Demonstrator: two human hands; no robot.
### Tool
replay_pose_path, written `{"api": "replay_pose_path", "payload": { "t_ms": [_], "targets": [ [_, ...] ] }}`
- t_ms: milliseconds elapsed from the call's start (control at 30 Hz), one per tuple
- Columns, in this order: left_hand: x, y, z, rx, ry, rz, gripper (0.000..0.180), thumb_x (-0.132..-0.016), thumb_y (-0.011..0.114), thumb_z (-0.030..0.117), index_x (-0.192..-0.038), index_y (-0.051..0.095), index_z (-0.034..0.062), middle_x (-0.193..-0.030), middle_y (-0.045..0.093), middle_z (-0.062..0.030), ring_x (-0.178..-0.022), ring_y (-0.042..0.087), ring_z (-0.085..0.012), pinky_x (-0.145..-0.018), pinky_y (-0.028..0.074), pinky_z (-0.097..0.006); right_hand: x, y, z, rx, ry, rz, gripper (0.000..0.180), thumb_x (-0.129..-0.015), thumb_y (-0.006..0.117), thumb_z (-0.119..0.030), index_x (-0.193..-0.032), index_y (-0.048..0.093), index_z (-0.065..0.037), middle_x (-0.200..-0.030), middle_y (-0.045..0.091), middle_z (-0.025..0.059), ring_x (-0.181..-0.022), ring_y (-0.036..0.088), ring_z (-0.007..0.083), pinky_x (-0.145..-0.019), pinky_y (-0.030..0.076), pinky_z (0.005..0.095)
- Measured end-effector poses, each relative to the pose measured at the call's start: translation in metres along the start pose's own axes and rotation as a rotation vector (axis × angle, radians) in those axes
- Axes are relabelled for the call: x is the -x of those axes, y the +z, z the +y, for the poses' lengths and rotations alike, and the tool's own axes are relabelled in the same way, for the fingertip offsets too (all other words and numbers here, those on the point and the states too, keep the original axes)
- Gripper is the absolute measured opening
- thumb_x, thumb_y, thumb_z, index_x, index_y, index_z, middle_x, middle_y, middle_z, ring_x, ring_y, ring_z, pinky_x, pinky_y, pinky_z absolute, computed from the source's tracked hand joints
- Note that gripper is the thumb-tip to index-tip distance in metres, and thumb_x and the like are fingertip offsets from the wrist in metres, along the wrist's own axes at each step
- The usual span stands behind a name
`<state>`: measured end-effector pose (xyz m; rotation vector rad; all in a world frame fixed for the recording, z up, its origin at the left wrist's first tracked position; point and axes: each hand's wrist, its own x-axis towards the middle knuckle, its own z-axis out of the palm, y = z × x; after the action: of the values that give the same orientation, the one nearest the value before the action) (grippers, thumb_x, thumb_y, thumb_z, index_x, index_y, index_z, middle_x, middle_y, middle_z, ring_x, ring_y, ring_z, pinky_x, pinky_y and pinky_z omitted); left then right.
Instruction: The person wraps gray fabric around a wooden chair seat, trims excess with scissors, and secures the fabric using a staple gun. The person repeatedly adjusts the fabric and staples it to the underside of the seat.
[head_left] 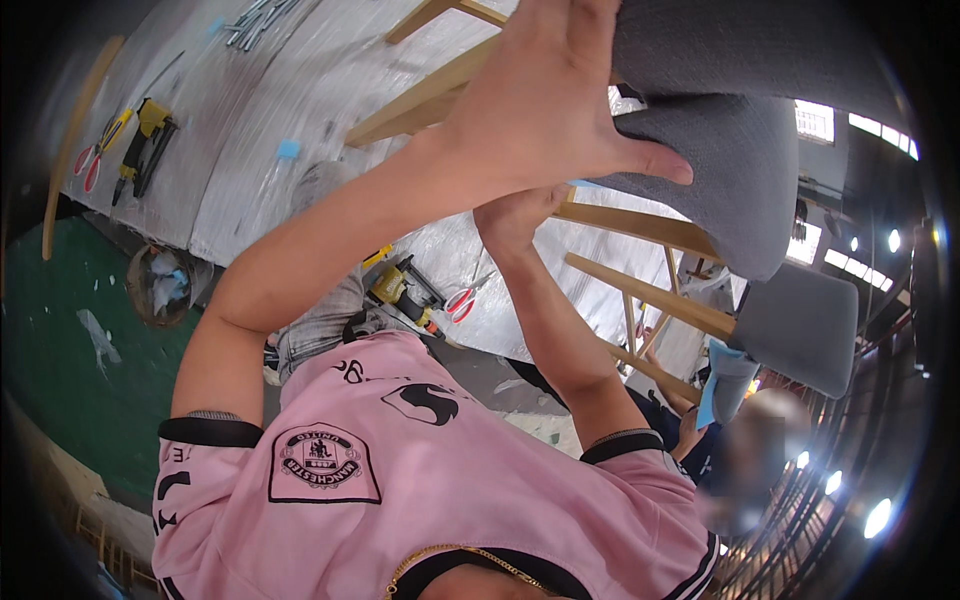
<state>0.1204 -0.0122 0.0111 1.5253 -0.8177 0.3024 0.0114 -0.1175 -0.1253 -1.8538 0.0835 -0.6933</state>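
Padded grey woven chair [735,150], upper right
Left hand [550,110], thumb splayed, lies over its fabric [745,190]; right hand [515,215], mid-frame, curls beside a smooth, tapered wooden leg [640,229], whether gripping it I cannot tell.

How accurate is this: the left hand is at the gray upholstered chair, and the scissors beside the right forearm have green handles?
Not quite: the head view shows the scissors beside the right forearm have red handles, not green. The left hand is at the gray upholstered chair.
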Motion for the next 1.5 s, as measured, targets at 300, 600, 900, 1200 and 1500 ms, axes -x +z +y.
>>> {"api": "replay_pose_path", "payload": {
  "t_ms": [300, 600, 900, 1200, 1500],
  "targets": [
    [-0.005, 0.015, -0.021, -0.015, 0.040, 0.130, 0.132, -0.074, 0.089, 0.054, -0.161, 0.007, -0.0005, -0.120, 0.054, -0.0325, -0.107, 0.059, -0.0449, -0.094, 0.048, -0.055, -0.042, -0.033, 0.000, -0.236, -0.008, -0.308, 0.027, -0.106, 0.058, -0.020, -0.126, 0.056, -0.001, -0.120, 0.063, 0.0055, -0.106, 0.063, 0.0140, -0.088, 0.054, 0.0320],
    [-0.026, 0.018, -0.048, 0.029, 0.264, 0.260, 0.127, -0.067, 0.093, 0.055, -0.161, 0.024, 0.0034, -0.142, 0.054, -0.0287, -0.120, 0.062, -0.0438, -0.099, 0.052, -0.050, -0.108, -0.056, 0.002, 0.019, -0.196, -0.382, 0.028, -0.108, 0.054, -0.021, -0.126, 0.057, 0.001, -0.111, 0.066, 0.0052, -0.100, 0.063, 0.0135, -0.088, 0.050, 0.0283],
    [-0.083, 0.020, -0.056, 0.089, 0.209, 0.331, 0.114, -0.072, 0.093, 0.048, -0.158, 0.036, 0.0001, -0.137, 0.062, -0.0268, -0.124, 0.065, -0.0359, -0.102, 0.053, -0.041, -0.276, -0.023, 0.018, 0.098, -0.686, -0.085, 0.025, -0.107, 0.049, -0.013, -0.117, 0.063, 0.005, -0.109, 0.070, 0.0123, -0.098, 0.067, 0.0237, -0.087, 0.051, 0.0319],
    [-0.146, 0.034, -0.079, 0.675, 0.038, 0.300, 0.066, -0.114, 0.033, 0.041, -0.159, 0.028, -0.0075, -0.157, 0.045, -0.0166, -0.145, 0.041, -0.0215, -0.121, 0.029, -0.034, -0.343, 0.012, 0.042, 0.089, -0.906, 0.144, 0.028, -0.105, 0.045, -0.005, -0.108, 0.069, 0.008, -0.108, 0.074, 0.0194, -0.097, 0.070, 0.0340, -0.085, 0.052, 0.0356],
    [-0.168, 0.030, -0.084, 0.546, 0.081, 0.200, 0.071, -0.112, 0.042, 0.042, -0.159, 0.026, -0.0087, -0.158, 0.042, -0.0195, -0.147, 0.037, -0.0228, -0.123, 0.026, -0.036, -0.373, 0.009, 0.056, 0.128, -0.919, 0.160, 0.026, -0.105, 0.046, -0.006, -0.108, 0.068, 0.007, -0.106, 0.073, 0.0181, -0.094, 0.070, 0.0319, -0.085, 0.051, 0.0345]
  ]
}}
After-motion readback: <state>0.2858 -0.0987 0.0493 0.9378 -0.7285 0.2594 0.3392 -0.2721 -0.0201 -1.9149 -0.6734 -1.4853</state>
